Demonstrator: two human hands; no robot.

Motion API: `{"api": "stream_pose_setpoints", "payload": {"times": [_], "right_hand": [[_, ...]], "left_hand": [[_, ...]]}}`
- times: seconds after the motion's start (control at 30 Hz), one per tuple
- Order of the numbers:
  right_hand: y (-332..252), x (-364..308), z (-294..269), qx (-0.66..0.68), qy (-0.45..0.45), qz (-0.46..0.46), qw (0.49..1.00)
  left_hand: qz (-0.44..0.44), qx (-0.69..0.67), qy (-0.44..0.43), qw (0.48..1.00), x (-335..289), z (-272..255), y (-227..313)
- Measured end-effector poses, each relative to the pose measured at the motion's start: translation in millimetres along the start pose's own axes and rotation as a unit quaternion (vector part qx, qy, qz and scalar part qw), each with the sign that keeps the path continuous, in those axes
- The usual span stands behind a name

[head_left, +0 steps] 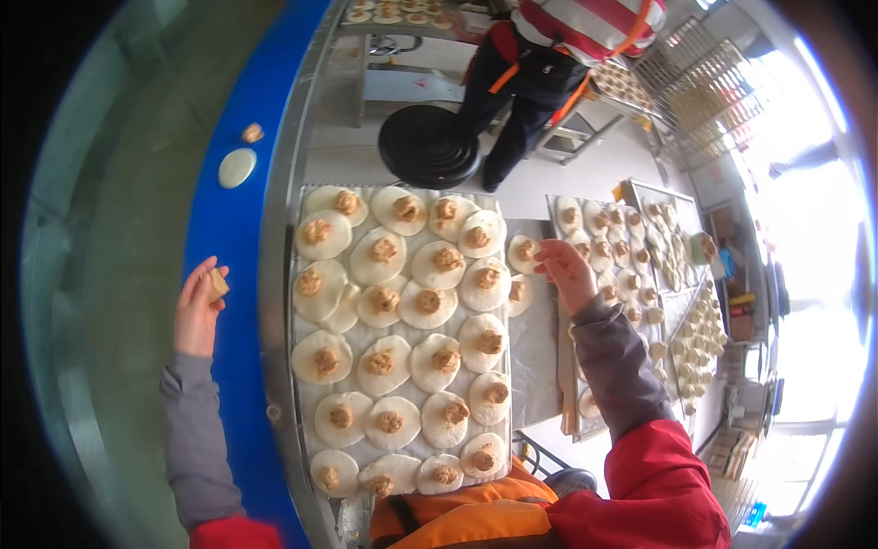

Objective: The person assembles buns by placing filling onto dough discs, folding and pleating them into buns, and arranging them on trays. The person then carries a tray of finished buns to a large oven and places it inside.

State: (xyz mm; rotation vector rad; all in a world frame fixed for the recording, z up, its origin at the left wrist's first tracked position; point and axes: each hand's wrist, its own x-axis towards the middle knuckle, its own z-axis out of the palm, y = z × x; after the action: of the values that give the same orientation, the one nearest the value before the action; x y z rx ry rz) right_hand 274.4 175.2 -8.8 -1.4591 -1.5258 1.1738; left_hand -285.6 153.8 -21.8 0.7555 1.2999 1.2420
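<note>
My left hand [195, 311] is over the blue conveyor belt [240, 366], its fingers closed round a tan lump of filling [218, 285]. My right hand [569, 276] reaches past the right edge of a large tray [305, 407]. Its fingertips are bunched beside a filled dough round [522, 254]; whether they hold anything is hidden. Rows of pale, flat dough rounds, each topped with brown filling, cover the tray, and some overlap. Further up the belt lie a bare dough round [237, 168] and another small lump of filling [252, 134].
More trays of filled dough rounds [601, 247] stand to the right, with small dough pieces [697, 343] beyond. Ahead are a round black stool [430, 146] and a person [540, 73] in a striped top. Wire racks [700, 82] stand at the far right.
</note>
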Motion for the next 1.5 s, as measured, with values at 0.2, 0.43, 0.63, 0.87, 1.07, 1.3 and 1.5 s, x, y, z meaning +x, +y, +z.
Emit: {"api": "stream_pose_setpoints", "payload": {"times": [0.2, 0.43, 0.63, 0.87, 1.07, 1.3, 1.5], "right_hand": [[-34, -64, 126, 0.244, -0.152, 0.022, 0.958], [-18, -104, 156, 0.409, -0.023, 0.283, 0.867], [-13, -127, 132, 0.274, -0.043, 0.286, 0.917], [-11, -137, 146, 0.288, -0.088, 0.270, 0.915], [-4, -138, 134, 0.290, -0.079, 0.272, 0.914], [16, -145, 97, 0.364, -0.142, 0.251, 0.886], [47, -171, -2, 0.380, -0.039, 0.231, 0.895]], "left_hand": [[0.218, 0.265, -0.190, 0.920, -86, 175, -30], [0.288, 0.343, -0.284, 0.848, -100, 182, -41], [0.300, 0.538, 0.187, 0.765, 72, 28, -33], [0.291, 0.586, 0.127, 0.745, 85, -38, -85], [0.109, 0.276, 0.139, 0.945, -28, -110, -116], [0.108, 0.330, 0.116, 0.931, -84, -241, -158], [-0.161, 0.464, 0.000, 0.871, -100, -313, -158]]}}
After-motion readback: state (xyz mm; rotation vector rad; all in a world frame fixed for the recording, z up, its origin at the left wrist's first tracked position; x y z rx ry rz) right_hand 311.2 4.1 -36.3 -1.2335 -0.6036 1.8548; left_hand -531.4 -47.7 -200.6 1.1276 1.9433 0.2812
